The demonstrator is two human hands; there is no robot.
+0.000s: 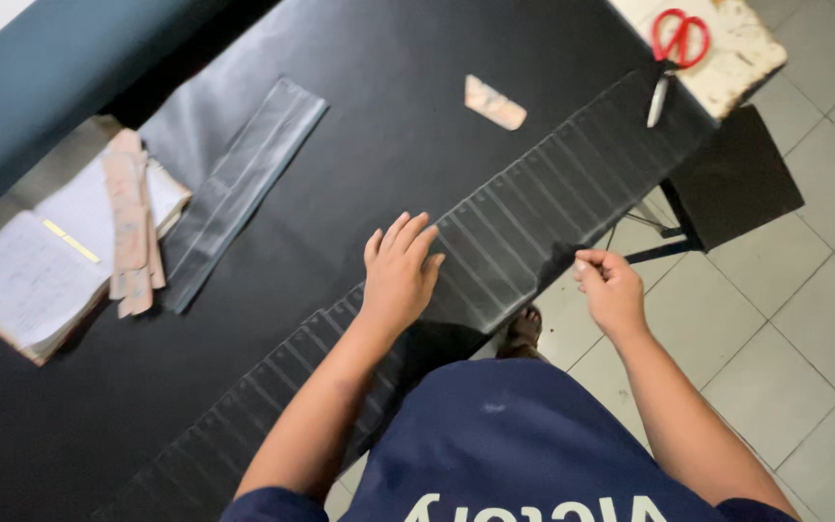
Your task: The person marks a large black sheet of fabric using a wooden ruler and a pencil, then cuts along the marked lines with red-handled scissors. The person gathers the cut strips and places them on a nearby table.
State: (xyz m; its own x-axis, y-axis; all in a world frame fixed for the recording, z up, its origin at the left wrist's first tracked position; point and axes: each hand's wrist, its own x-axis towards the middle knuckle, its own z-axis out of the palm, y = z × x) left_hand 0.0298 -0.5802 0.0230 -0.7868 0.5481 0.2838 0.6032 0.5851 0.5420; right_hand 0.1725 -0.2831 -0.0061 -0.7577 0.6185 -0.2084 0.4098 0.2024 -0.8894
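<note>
My left hand (pixel 400 271) lies flat, fingers together, pressing on a long black strip of material marked with white chalk lines (pixel 543 203) that runs along the near edge of the black-covered table (pixel 388 126). My right hand (pixel 611 290) hovers just off the table's edge, over the floor, fingers pinched closed; whether something small sits between them I cannot tell. A second, shorter chalk-marked black strip (pixel 239 184) lies further back on the table.
An open notebook (pixel 41 261) with pinkish paper pattern pieces (pixel 132 222) sits at the left. A small tan paper piece (pixel 495 102) lies mid-table. Red-handled scissors (pixel 676 43) rest on a worn white stool at upper right. Tiled floor (pixel 804 319) lies to the right.
</note>
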